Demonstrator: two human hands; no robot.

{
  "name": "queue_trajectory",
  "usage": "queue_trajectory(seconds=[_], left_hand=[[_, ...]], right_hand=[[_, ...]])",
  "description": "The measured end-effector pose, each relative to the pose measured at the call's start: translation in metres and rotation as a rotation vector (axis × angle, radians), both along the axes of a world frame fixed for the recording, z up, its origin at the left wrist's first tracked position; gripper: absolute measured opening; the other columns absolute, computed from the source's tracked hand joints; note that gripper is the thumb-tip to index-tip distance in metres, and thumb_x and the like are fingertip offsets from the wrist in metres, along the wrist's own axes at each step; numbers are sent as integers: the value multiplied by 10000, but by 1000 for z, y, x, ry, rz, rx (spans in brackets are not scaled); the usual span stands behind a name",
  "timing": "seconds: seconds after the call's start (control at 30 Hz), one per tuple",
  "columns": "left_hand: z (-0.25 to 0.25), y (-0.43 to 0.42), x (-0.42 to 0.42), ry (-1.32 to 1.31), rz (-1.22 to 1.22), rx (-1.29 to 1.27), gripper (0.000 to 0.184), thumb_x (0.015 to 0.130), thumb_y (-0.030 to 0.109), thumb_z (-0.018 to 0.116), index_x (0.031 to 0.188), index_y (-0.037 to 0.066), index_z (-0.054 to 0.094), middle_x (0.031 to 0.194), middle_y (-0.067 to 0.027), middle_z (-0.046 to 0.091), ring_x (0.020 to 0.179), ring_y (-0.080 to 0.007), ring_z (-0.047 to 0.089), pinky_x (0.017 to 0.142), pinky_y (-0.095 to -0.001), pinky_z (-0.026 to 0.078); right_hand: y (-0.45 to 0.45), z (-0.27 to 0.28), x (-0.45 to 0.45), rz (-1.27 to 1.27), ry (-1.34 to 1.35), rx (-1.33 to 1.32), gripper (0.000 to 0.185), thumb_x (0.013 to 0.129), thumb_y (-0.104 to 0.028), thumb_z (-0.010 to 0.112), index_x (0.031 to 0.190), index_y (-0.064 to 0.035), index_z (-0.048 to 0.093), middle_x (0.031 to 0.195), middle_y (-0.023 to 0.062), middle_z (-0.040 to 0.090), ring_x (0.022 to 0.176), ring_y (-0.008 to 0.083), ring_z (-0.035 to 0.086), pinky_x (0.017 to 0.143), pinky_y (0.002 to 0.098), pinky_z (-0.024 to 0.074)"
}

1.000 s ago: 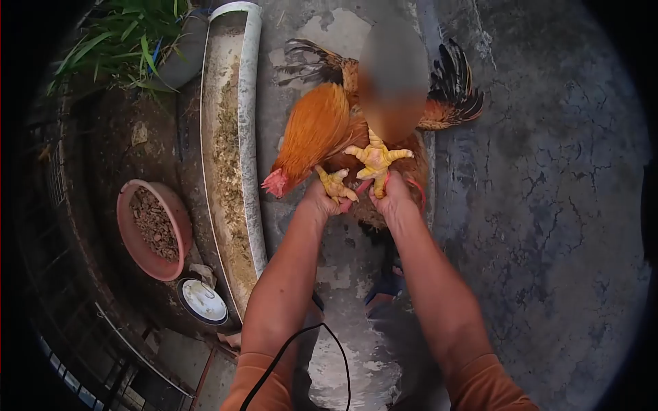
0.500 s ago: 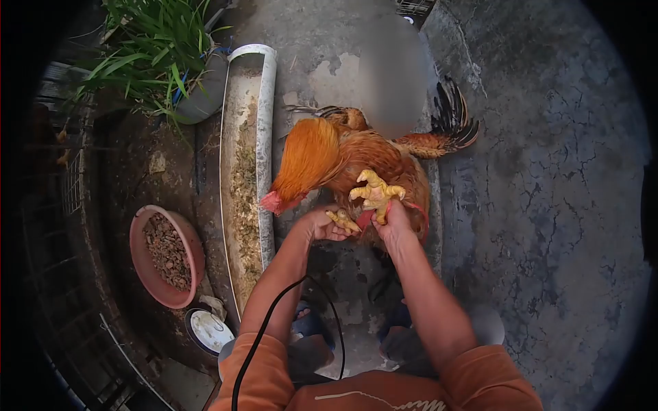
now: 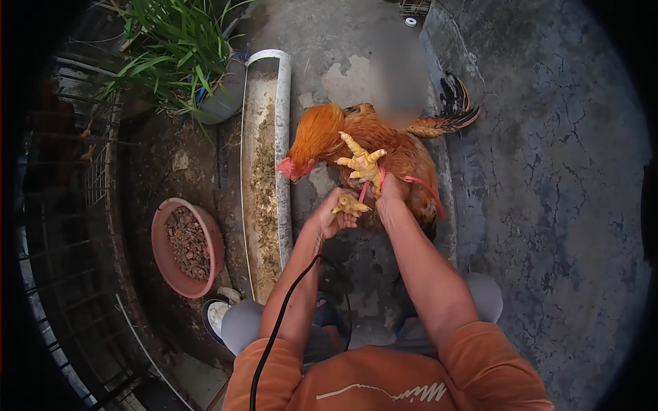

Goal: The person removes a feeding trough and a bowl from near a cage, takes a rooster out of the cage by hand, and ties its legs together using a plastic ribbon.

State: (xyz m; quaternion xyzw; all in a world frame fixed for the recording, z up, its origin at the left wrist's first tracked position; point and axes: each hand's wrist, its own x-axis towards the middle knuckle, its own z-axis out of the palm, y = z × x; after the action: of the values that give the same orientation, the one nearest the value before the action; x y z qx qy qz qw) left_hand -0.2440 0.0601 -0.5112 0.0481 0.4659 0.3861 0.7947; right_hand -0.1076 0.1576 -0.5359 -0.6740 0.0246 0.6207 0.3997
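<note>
The rooster is held by its feet in the curled left hand and right hand, presumably to restrain kicking.

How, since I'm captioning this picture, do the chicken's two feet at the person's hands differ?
The left hand has the lower foot; the right hand has the upper foot. The upper foot is splayed wide, while the lower foot looks more bunched. The upper foot appears larger in view, the lower foot smaller. Both are yellow.
</note>
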Motion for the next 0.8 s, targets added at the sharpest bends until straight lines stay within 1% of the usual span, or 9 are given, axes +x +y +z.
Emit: queue_trajectory(seconds=[0.1, 0.23, 0.33, 0.4, 0.47, 0.57, 0.6, 0.67, 0.8], left_hand=[[6, -5, -16, -34, 55, 95, 447, 999, 503, 417, 1139, 101, 556, 891, -88, 690, 691, -185, 661, 616, -344, 564], [0, -9, -1, -82, 105, 118, 448, 1027, 475, 343, 1144, 97, 553, 874, -91, 682, 658, -182, 644, 586, -339, 555], [4, -6, 18, -114, 184, 112, 432, 1028, 438, 340, 1113, 83, 571, 832, -86, 663, 635, -177, 605, 621, -340, 529], [-1, -6, 21, -228, 288, 108, 418, 1018, 411, 365, 1076, 62, 587, 810, -86, 651, 650, -176, 585, 677, -338, 505], [-3, -5, 23, -244, 305, 116, 269, 983, 279, 492, 1061, 43, 598, 815, -76, 642, 654, -174, 568, 712, -339, 488], [-14, -10, 30, -7, 97, 115, 250, 873, 91, 692, 1103, 35, 609, 898, -40, 643, 780, -162, 599, 746, -319, 483], [-9, -6, 37, -9, 99, 122, 250, 873, 91, 692, 1103, 35, 609, 898, -40, 643, 780, -162, 599, 746, -319, 483], [7, 4, 53, 606, 18, 226, 265, 889, 174, 728, 1096, 26, 651, 982, -1, 679, 792, -97, 605, 728, -251, 484], [32, 25, 56, 786, -23, 409, 355, 869, 230, 769, 1117, -4, 671, 1028, -7, 696, 894, -116, 641, 803, -267, 502]], right_hand=[[-3, 13, -10, 6, -138, 62, 396, 808, -129, 728, 1185, -112, 609, 1067, 58, 669, 779, 192, 660, 503, 332, 503], [2, 9, -6, 0, -59, 70, 390, 810, -131, 723, 1184, -118, 612, 1079, 58, 669, 785, 194, 661, 497, 332, 499], [13, 16, -1, -28, -70, 51, 339, 800, -106, 718, 1125, -71, 628, 984, 67, 685, 708, 187, 651, 468, 312, 471], [20, 22, 3, -40, 43, 27, 228, 802, -148, 755, 992, -76, 652, 762, 70, 665, 511, 176, 596, 391, 280, 413], [27, 29, 4, -24, 51, 23, 204, 810, -151, 749, 974, -81, 649, 771, 64, 664, 533, 172, 606, 406, 281, 425], [36, 31, 10, 12, 84, -2, 150, 840, -173, 723, 944, -99, 644, 784, 44, 661, 580, 163, 622, 431, 280, 444], [40, 32, 12, 30, 116, -19, 123, 861, -194, 703, 931, -113, 642, 788, 29, 658, 606, 156, 628, 441, 279, 451], [48, 19, 15, 60, 158, -35, 100, 890, -224, 667, 919, -132, 645, 791, 15, 651, 610, 148, 615, 449, 271, 455], [59, 12, 30, 113, 259, -44, 175, 955, -316, 566, 899, -179, 660, 825, -17, 637, 643, 124, 574, 486, 243, 465]])
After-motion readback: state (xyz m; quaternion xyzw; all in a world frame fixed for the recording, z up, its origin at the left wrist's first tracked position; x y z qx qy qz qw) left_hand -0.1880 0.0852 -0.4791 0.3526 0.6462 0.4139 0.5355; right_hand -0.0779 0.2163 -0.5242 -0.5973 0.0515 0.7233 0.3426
